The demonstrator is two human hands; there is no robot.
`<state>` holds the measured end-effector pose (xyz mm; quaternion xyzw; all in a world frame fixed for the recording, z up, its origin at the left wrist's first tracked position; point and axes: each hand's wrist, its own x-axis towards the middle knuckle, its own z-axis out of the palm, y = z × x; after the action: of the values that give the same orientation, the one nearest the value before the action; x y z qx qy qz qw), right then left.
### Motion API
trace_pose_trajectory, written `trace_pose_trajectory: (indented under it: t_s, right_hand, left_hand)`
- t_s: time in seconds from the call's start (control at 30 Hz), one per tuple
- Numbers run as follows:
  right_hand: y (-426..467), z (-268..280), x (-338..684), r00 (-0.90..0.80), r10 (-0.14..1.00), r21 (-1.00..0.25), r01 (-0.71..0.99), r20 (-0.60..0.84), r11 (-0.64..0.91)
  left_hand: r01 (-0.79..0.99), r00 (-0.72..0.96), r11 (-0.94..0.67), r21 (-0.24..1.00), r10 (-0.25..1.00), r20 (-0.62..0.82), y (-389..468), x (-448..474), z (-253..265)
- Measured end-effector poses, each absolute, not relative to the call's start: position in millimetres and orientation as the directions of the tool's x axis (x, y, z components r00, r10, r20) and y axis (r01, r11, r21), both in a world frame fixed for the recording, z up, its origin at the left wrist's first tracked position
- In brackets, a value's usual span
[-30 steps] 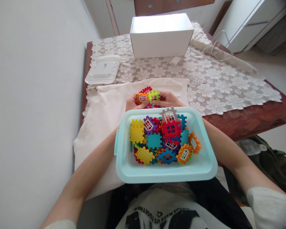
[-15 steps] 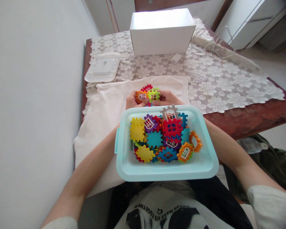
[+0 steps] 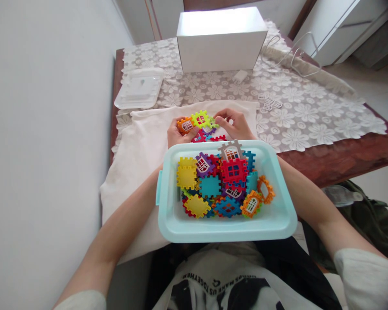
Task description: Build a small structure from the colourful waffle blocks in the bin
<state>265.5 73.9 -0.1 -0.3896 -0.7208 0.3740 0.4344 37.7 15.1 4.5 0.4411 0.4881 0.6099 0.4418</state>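
My left hand (image 3: 180,132) is closed around an orange interlocking tile (image 3: 186,125) with a white window insert. A lime green window tile (image 3: 201,119) is joined to its right side. More lime and purple pieces show behind that tile's right edge. My right hand (image 3: 233,124) is just right of these pieces, fingers bent, thumb and forefinger slightly apart near the lime edge. Below the hands, red and blue tiles (image 3: 200,137) are partly hidden by the rim of a light blue tub (image 3: 226,232). Inside the tub lie several yellow, teal, purple, red and orange tiles.
A white box (image 3: 221,47) stands at the back of the lace-covered table. A white lid (image 3: 139,88) lies at the left, and white window inserts (image 3: 270,102) lie at the right. A white cloth (image 3: 142,150) is spread under my hands. The wall runs along the left.
My right hand has moved off the lime tile's face and a little up and right. The joined tiles have tilted and shifted left and up, showing more red tiles below.
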Motion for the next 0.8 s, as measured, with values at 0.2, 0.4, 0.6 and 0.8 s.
trace_pose_trajectory:
  t_s: [0.2,0.4,0.6,0.8]
  right_hand:
    - [78.7,-3.5,274.7,-0.534,0.790,-0.690,0.448,0.303,0.568]
    - [74.7,-5.0,269.1,-0.665,0.737,-0.446,0.625,0.126,0.641]
    - [76.5,-4.6,272.1,-0.613,0.742,-0.469,0.589,0.270,0.658]
    - [73.4,-2.7,272.2,-0.589,0.793,-0.485,0.654,0.157,0.581]
  left_hand:
    - [-0.122,-0.237,-0.121,0.985,0.967,0.089,15.7,38.3,8.1]
    - [-0.114,-0.257,-0.096,0.989,0.964,0.064,16.9,39.3,6.1]
    - [-0.102,-0.213,-0.048,0.994,0.977,0.025,19.1,39.3,1.0]
    - [-0.095,-0.156,-0.046,0.994,0.987,0.031,17.2,37.5,4.7]
